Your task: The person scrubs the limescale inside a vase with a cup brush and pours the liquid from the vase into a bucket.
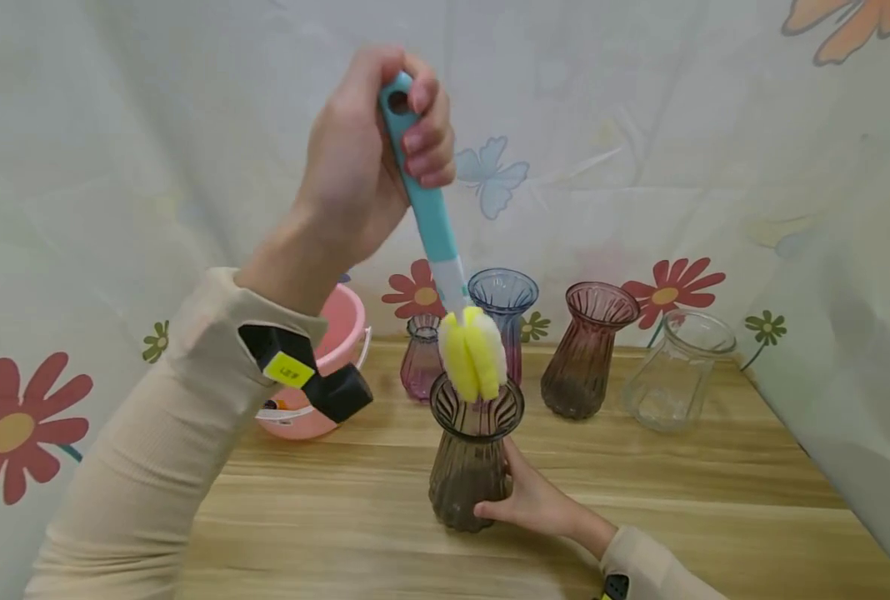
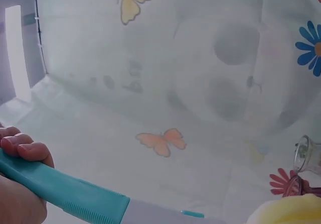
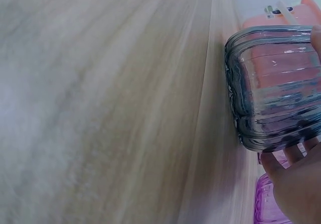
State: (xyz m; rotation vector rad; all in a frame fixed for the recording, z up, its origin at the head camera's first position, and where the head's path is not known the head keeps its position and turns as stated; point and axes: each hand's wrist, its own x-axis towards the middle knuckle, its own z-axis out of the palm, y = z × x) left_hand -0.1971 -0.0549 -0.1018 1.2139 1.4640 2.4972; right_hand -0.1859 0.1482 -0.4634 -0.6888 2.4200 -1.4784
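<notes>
My left hand (image 1: 358, 154) grips the teal handle of a sponge bottle brush (image 1: 432, 217), held high and slanting down. The brush's yellow-and-white sponge head (image 1: 472, 354) is at the mouth of a dark grey ribbed glass vase (image 1: 463, 479); whether its tip is inside the rim I cannot tell. That vase stands upright on the table, and my right hand (image 1: 538, 500) holds its lower body from the right, thumb in front. The right wrist view shows fingers and thumb around the glass (image 3: 281, 91). In the left wrist view, fingers (image 2: 32, 151) wrap the handle.
A pink bucket (image 1: 347, 321) with a white handle stands behind my left forearm. Along the back are a small purple vase (image 1: 418, 367), a blue-and-pink vase (image 1: 503, 292), a reddish-brown vase (image 1: 580, 358) and a clear vase (image 1: 666, 387). A flowered sheet hangs behind the wooden table (image 1: 325, 517).
</notes>
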